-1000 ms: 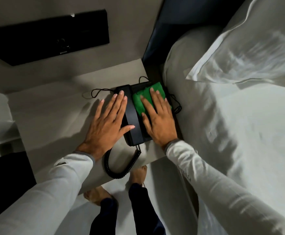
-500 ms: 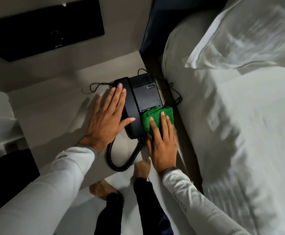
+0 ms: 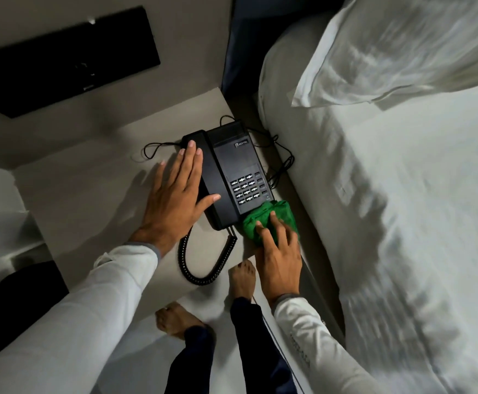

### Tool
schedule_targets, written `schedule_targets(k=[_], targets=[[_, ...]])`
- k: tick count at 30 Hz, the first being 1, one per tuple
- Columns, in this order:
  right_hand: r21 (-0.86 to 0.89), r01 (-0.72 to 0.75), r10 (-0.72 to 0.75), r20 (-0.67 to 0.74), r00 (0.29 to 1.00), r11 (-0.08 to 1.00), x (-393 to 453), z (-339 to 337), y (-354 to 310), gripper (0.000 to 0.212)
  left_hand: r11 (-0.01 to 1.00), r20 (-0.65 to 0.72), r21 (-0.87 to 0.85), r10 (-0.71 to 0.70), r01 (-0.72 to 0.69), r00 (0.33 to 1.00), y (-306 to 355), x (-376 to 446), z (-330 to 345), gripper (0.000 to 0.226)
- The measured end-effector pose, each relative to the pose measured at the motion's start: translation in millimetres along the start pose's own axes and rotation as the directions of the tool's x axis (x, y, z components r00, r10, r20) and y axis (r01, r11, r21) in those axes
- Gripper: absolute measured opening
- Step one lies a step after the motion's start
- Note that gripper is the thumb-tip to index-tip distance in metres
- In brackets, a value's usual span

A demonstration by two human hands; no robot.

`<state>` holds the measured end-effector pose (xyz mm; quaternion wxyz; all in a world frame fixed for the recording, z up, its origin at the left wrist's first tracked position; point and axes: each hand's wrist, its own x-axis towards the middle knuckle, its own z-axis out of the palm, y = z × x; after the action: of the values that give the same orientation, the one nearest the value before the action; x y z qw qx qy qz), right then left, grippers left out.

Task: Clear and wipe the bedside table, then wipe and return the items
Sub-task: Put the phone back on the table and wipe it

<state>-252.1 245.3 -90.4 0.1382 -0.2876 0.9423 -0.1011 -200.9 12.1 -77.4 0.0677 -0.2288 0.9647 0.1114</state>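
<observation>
A black corded telephone (image 3: 232, 169) sits on the beige bedside table (image 3: 95, 189), near its right edge by the bed. My left hand (image 3: 175, 200) lies flat, fingers spread, partly on the table and partly on the handset along the phone's left side. A bunched green cloth (image 3: 271, 217) rests on the table just off the phone's near right corner. My right hand (image 3: 280, 257) presses down on the cloth with its fingertips. The phone's keypad is fully uncovered. A coiled cord (image 3: 200, 265) loops off the table's front edge.
The white bed (image 3: 402, 223) with a pillow (image 3: 402, 46) runs along the right. Thin black cables (image 3: 280, 166) trail between phone and bed. A black panel (image 3: 61, 58) is on the wall behind. My bare feet (image 3: 181, 322) stand below the table front.
My right hand has dragged the green cloth toward me, from the phone's top face down over the keypad and off its near corner. My left hand has stayed on the handset.
</observation>
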Motion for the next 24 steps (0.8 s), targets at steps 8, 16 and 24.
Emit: schedule_targets(k=[8, 16, 24], targets=[[0.152, -0.34, 0.34, 0.03, 0.94, 0.928, 29, -5, 2, 0.045, 1.0, -0.001, 0.029, 0.004, -0.004, 1.0, 1, 1, 0, 0.089], [0.778, -0.204, 0.458, -0.118, 0.881, 0.594, 33, -50, 17, 0.034, 0.993, 0.027, -0.119, 0.0, 0.003, 1.0, 7, -1, -10, 0.082], [0.731, -0.6, -0.094, 0.607, 0.789, -0.325, 29, -82, -37, 0.064, 0.207, 0.343, -0.917, -0.03, 0.341, 0.939, 9, -38, -41, 0.05]])
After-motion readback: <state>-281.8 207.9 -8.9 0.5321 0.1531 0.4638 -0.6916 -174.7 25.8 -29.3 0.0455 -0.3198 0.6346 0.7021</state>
